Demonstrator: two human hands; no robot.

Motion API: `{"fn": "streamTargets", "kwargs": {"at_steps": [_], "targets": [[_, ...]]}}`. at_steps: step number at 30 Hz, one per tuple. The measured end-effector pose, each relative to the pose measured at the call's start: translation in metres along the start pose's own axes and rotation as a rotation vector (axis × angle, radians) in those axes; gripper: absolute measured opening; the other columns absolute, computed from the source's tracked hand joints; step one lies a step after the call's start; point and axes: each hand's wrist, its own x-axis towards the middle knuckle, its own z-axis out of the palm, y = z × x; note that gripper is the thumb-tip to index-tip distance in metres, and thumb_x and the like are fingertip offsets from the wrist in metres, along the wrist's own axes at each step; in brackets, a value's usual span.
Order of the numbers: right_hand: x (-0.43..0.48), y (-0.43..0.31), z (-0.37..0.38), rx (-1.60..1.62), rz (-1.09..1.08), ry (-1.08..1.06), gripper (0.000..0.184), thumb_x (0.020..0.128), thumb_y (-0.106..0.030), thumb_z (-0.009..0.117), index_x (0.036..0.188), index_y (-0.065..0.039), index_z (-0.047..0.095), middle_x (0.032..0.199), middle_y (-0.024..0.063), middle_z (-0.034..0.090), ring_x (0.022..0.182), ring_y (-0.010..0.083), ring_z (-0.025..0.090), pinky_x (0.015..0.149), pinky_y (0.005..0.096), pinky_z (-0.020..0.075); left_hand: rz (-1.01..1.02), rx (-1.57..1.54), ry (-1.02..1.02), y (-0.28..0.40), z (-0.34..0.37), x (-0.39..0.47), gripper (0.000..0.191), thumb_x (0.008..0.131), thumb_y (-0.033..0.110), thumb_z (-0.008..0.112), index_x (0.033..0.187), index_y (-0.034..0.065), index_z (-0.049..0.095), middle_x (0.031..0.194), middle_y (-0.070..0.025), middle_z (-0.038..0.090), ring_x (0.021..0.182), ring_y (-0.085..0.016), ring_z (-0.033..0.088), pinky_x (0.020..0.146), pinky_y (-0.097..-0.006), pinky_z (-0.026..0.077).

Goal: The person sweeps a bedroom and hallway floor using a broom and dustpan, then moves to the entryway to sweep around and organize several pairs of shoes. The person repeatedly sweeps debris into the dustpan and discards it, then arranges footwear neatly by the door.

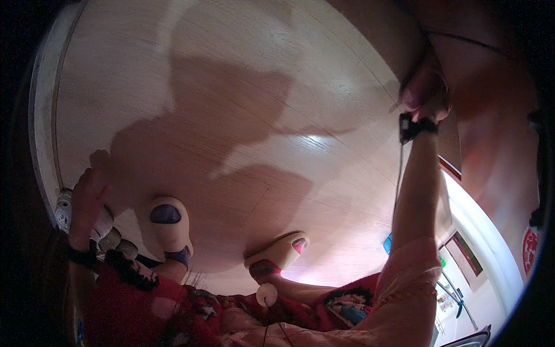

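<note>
My left hand (89, 201) hangs at the lower left with its thumb held apart, and I see nothing in it. Beneath it are several pale, rounded items of footwear (108, 238) by the wall, partly covered by the hand and sleeve. At the upper right my right hand (427, 93) reaches out to a brown wooden door panel (490, 108). Dim light and blur hide its fingertips, so I cannot tell whether it grips the panel. A black band (416, 128) with a thin cable circles the right wrist; another dark band (82, 256) is on the left.
My feet wear cream slippers (175, 225) on a pale wood-grain floor (260, 99) crossed by my shadow. A white skirting board (45, 108) runs along the left. Beyond a bright doorway at right stand metal poles (459, 299). A red ornament (529, 251) hangs at the far right.
</note>
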Motion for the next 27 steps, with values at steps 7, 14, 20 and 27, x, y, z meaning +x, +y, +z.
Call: {"fn": "streamTargets", "kwargs": {"at_steps": [7,14,20,27], "targets": [[-0.214,-0.043,0.045,0.004,-0.116,-0.209,0.024,0.088,-0.009,0.061,0.110,0.001,0.057,0.102,0.0049,0.060,0.088,0.0136,0.054,0.080,0.0284,0.0456,0.145,-0.314,0.146,0.067,-0.032,-0.008,0.030,0.085,0.017,0.063,0.111,0.0028,0.056,0.108,-0.0155,0.057,0.102,-0.032,0.055,0.089,-0.0425,0.045],[-0.409,-0.120,0.216,-0.332,-0.112,-0.951,0.035,0.086,-0.016,0.059,0.117,-0.001,0.052,0.113,0.0171,0.058,0.102,0.0301,0.057,0.089,0.0377,0.0454,0.666,-0.311,0.495,0.111,-0.059,-0.027,0.035,0.080,0.014,0.066,0.113,0.0072,0.057,0.113,-0.0152,0.054,0.106,-0.036,0.052,0.089,-0.0433,0.045],[-0.474,-0.163,0.273,0.216,-0.360,-1.331,0.032,0.093,-0.017,0.050,0.120,0.000,0.051,0.121,0.0183,0.055,0.107,0.0333,0.055,0.091,0.0415,0.0441,0.328,-0.111,0.383,0.063,-0.021,-0.033,0.032,0.083,0.013,0.059,0.115,0.0064,0.054,0.123,-0.0159,0.046,0.115,-0.038,0.043,0.097,-0.0447,0.037],[-0.374,-0.092,0.083,0.016,0.511,-1.550,0.018,0.093,-0.011,0.046,0.085,-0.004,0.061,0.081,0.0031,0.060,0.076,0.0132,0.055,0.073,0.0266,0.0450,0.280,0.011,0.625,0.046,0.003,-0.004,0.039,0.080,0.012,0.059,0.119,0.0096,0.054,0.123,-0.0138,0.049,0.111,-0.033,0.047,0.091,-0.0472,0.041]]}}
